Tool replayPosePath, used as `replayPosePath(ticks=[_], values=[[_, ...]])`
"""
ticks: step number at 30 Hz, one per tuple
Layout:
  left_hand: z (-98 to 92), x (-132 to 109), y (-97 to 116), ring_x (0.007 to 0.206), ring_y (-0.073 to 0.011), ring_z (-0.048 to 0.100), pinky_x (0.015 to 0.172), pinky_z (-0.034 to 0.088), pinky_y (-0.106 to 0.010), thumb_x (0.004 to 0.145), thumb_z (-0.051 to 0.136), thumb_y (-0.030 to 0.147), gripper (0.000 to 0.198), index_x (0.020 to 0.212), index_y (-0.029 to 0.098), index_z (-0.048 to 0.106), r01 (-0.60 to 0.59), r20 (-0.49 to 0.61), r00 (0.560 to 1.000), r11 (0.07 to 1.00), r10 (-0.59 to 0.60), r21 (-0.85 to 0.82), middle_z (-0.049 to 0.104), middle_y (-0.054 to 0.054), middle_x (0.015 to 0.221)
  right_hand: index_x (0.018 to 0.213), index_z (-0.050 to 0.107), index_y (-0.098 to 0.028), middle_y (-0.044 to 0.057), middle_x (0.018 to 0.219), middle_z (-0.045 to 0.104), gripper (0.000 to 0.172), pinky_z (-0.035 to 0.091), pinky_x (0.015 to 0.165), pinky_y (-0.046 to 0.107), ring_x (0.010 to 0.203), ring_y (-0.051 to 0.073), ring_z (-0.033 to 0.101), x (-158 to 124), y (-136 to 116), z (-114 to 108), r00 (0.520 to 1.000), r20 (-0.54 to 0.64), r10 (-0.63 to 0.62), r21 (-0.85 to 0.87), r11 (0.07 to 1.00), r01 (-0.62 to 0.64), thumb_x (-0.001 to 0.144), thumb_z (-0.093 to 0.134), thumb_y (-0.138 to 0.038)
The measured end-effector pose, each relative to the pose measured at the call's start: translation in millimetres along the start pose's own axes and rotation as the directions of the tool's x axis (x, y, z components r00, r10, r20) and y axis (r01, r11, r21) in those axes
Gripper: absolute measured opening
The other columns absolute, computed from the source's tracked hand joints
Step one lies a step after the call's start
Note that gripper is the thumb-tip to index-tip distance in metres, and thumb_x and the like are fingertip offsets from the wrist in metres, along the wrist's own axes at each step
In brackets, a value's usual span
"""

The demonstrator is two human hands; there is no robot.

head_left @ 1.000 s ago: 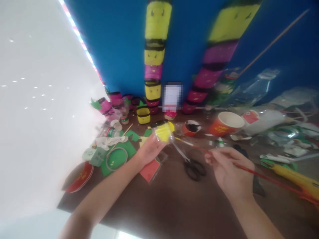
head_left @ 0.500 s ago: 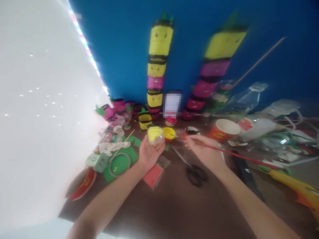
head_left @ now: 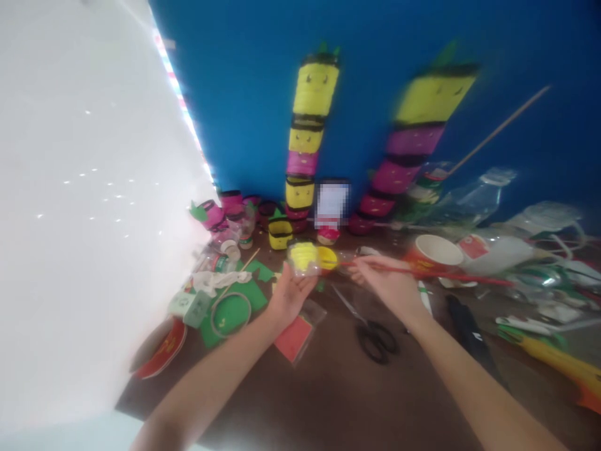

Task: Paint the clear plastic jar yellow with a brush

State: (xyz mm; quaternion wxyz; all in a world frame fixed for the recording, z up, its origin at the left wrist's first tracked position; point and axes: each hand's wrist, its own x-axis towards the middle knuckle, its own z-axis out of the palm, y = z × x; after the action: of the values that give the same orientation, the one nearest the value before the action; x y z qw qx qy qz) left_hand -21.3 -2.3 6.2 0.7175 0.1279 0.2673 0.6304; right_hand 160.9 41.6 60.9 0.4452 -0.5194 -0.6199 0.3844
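Observation:
My left hand (head_left: 292, 294) is closed around the lower part of a clear plastic bottle bottom (head_left: 304, 258), partly coated in yellow paint. My right hand (head_left: 387, 282) pinches a paintbrush (head_left: 451, 274) with a long red handle, held nearly level. Its tip points left, over a small cup of yellow paint (head_left: 328, 257) and close to the painted piece. Whether the bristles touch either one is blurred. Black-handled scissors (head_left: 375, 338) lie below, between my forearms. A red sheet in a clear sleeve (head_left: 295, 338) lies under my left wrist.
Stacked yellow and pink painted bottle pieces (head_left: 313, 88) stand against the blue wall. A paper cup (head_left: 434, 254) and clear plastic bottles (head_left: 479, 194) crowd the right. Green sheets (head_left: 248, 307), a tape ring (head_left: 231, 315) and a red bowl (head_left: 164, 351) are left. A yellow glue gun (head_left: 554, 357) lies far right.
The paintbrush has swung from a downward slant to nearly level, its handle end rising. My left hand still holds the plastic piece beside the paint cup. The whole view has shifted slightly.

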Motion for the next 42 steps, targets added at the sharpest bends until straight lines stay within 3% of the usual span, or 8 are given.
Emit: replayPosePath(ticks=[5,7,11,15,20,27,31,42], values=[[-1.6,-1.6,-1.0,0.117,-0.0227,0.054,0.106,0.035,-0.034,0.075,0.061,0.05,0.049,0.108,0.014,0.061,-0.015,0.107,0.994,1.0,0.014,0.009,0.065,-0.011,0.112,0.074,0.067,-0.018,0.004,0.067,0.071,0.018,0.053,0.05,0.024,0.056,0.015,0.066,-15.0,13.5,-12.9,0.991,-0.12,0.066,0.205,0.978,-0.04,0.071,0.066,-0.036],[-1.9,-1.8,-1.5,0.118,-0.0224,0.053,0.108,0.033,-0.035,0.075,0.063,0.046,0.047,0.109,0.014,0.061,-0.024,0.158,0.987,1.0,0.021,0.017,0.063,-0.01,0.116,0.072,0.067,-0.017,0.004,0.065,0.07,0.016,0.053,0.049,0.023,0.056,0.015,0.067,-22.9,20.0,-16.2,0.975,-0.191,0.111,0.37,0.928,-0.033,0.068,0.069,-0.032],[-3.5,-1.4,-3.2,0.118,-0.0223,0.053,0.109,0.031,-0.037,0.077,0.063,0.041,0.039,0.106,0.014,0.063,-0.008,0.212,0.977,0.999,-0.001,0.042,0.063,-0.009,0.117,0.074,0.067,-0.019,0.002,0.064,0.07,0.011,0.053,0.051,0.023,0.054,0.013,0.065,-46.0,27.0,-19.7,0.953,-0.302,0.006,0.503,0.851,0.154,0.068,0.07,-0.027],[-0.8,-2.6,-3.5,0.122,-0.0229,0.049,0.11,0.03,-0.038,0.077,0.063,0.041,0.038,0.103,0.014,0.063,-0.024,0.227,0.974,0.997,0.007,0.07,0.063,-0.009,0.116,0.089,0.067,-0.021,0.004,0.08,0.072,0.013,0.058,0.061,0.029,0.067,0.016,0.068,-74.4,21.0,-18.1,0.914,-0.37,-0.165,0.286,0.916,0.281,0.078,0.062,-0.025],[3.1,-4.2,-4.2,0.127,-0.0255,0.043,0.11,0.029,-0.041,0.074,0.066,0.039,0.038,0.103,0.015,0.062,-0.047,0.248,0.969,0.993,0.019,0.11,0.063,-0.009,0.115,0.09,0.066,-0.022,0.006,0.085,0.071,0.013,0.059,0.067,0.03,0.07,0.016,0.068,-94.5,6.6,-10.9,0.903,-0.277,-0.327,-0.032,0.943,0.332,0.082,0.057,-0.022],[-11.1,0.2,-10.1,0.12,-0.0254,0.048,0.105,0.035,-0.041,0.069,0.071,0.037,0.027,0.083,0.016,0.064,-0.02,0.152,0.988,0.991,0.0,0.129,0.066,-0.008,0.099,0.09,0.065,-0.02,0.005,0.083,0.07,0.014,0.059,0.07,0.028,0.067,0.015,0.068,-95.6,3.3,-8.8,0.858,-0.232,-0.459,-0.136,0.888,0.439,0.082,0.055,-0.017],[-11.4,0.0,-9.5,0.114,-0.0243,0.053,0.103,0.037,-0.041,0.068,0.072,0.038,0.03,0.086,0.016,0.064,-0.048,0.226,0.974,0.989,0.015,0.139,0.066,-0.007,0.096,0.093,0.063,-0.021,0.004,0.083,0.07,0.018,0.059,0.067,0.024,0.065,0.013,0.068,-94.9,2.0,-8.5,0.831,-0.223,-0.51,-0.15,0.86,0.487,0.081,0.054,-0.01],[-12.1,1.0,-9.7,0.122,-0.0253,0.047,0.108,0.031,-0.042,0.068,0.072,0.035,0.025,0.082,0.016,0.063,-0.032,0.192,0.981,0.989,0.004,0.145,0.065,-0.008,0.098,0.09,0.063,-0.02,0.003,0.081,0.069,0.016,0.058,0.06,0.022,0.061,0.012,0.067,-95.2,-1.7,-7.3,0.857,-0.199,-0.476,-0.135,0.879,0.457,0.081,0.054,-0.011]])
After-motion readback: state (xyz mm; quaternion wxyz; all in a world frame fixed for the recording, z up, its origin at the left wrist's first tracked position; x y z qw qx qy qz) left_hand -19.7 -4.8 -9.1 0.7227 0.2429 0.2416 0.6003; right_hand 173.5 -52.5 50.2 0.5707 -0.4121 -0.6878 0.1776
